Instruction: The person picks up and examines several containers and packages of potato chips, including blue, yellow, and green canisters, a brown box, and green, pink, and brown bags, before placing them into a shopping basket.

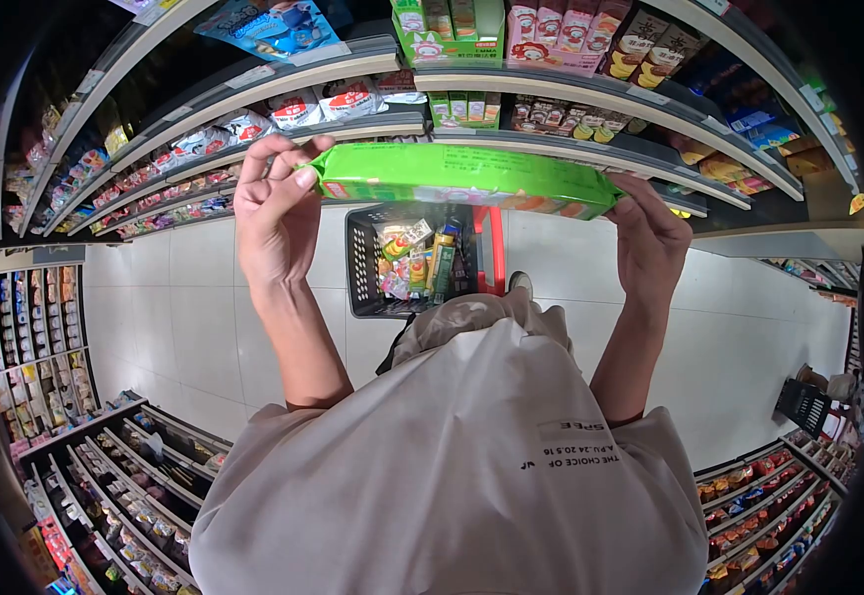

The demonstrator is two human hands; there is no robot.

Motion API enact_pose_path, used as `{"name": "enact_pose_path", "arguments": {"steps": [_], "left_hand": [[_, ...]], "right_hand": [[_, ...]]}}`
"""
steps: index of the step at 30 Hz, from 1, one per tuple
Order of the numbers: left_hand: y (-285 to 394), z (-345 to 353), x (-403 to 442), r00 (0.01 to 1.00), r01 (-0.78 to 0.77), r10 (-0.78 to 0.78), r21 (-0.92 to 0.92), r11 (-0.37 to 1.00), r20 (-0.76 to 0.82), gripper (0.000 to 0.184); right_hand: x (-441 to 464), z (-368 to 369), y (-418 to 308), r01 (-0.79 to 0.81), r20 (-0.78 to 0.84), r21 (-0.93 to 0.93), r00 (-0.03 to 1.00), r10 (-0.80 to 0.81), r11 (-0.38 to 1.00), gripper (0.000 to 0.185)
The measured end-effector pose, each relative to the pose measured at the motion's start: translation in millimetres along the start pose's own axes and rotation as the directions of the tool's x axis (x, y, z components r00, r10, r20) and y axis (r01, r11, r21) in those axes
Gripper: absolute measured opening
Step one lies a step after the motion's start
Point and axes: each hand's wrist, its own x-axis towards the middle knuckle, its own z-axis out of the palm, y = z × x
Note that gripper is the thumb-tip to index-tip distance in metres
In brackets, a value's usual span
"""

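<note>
A long bright green package [461, 174] is stretched level between my two hands, in front of the store shelves. My left hand [278, 203] pinches its crimped left end between thumb and fingers. At the opposite end, the fingers of my right hand [650, 233] are closed on the other crimped tip. Printed text and pictures show along the package's side. Below it on the floor is a black shopping basket [360, 263] with a red handle [497, 253], holding several packaged snacks [417, 260].
Curved-looking shelves [541, 84] of packaged sweets span the top. More shelves stand at the lower left [115, 496] and lower right [769, 506]. Light floor tiles [174, 327] surround the basket. Another black basket [802, 405] sits at the far right.
</note>
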Motion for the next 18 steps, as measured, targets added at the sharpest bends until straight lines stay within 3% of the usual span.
{"name": "enact_pose_path", "arguments": {"steps": [3,8,10,14,17,18], "left_hand": [[-1,4,2,0.990,0.139,-0.139,-0.008,0.990,-0.018,0.035],[-10,15,-2,0.988,0.150,-0.152,-0.077,0.986,-0.017,0.040],[-10,9,-3,0.991,0.137,-0.136,0.043,0.990,-0.019,0.046],[-13,0,-2,0.993,0.118,-0.117,0.060,0.991,-0.025,0.044],[-20,3,-2,0.998,0.053,-0.054,-0.053,0.997,-0.023,0.041],[-23,5,-2,0.999,-0.042,0.039,-0.102,0.994,-0.027,0.036]], "right_hand": [[1,-2,0,0.034,0.032,0.032,0.999,-0.035,0.999,0.021],[3,2,-1,0.031,0.024,0.050,0.999,-0.032,0.998,0.020],[3,3,0,0.029,0.016,0.042,0.999,-0.030,0.999,0.020],[2,7,0,0.019,0.002,0.076,1.000,-0.019,0.997,0.021],[1,5,0,0.031,0.012,0.117,0.999,-0.033,0.993,0.022],[2,4,1,0.038,0.024,0.146,0.999,-0.042,0.989,0.023]]}}
